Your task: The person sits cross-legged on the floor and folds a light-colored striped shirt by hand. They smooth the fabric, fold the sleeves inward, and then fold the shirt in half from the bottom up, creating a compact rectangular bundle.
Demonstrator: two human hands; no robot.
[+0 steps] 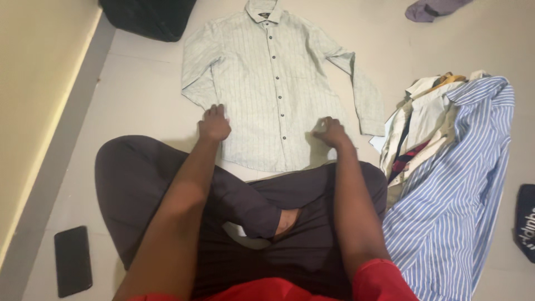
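The shirt (267, 83) is being pressed flat on the floor (139, 89), face up and buttoned, collar away from the person, with both sleeves lying along its sides. Trouble could be coming from the grip itself: the right hand (331, 132) is being closed on a small pinch of cloth near the lower right side, so the front is likely being bunched there, and a crease could be set into the fabric if it is dragged. The left hand (214, 124) is being held curled, knuckles down, on the lower left edge beside the left cuff; whether cloth is being gripped under it cannot be told. If one side is being pulled harder than the other, the button line could be skewed and the hem, which is lying just beyond the crossed legs (239, 212), could be rucked against them. The right sleeve is reaching close to the pile (446, 167) of other shirts and could be caught in it. The phone (73, 260) is lying well apart, at the person's left. The shirt is stretching away from both hands, which are being kept near its lower corners.
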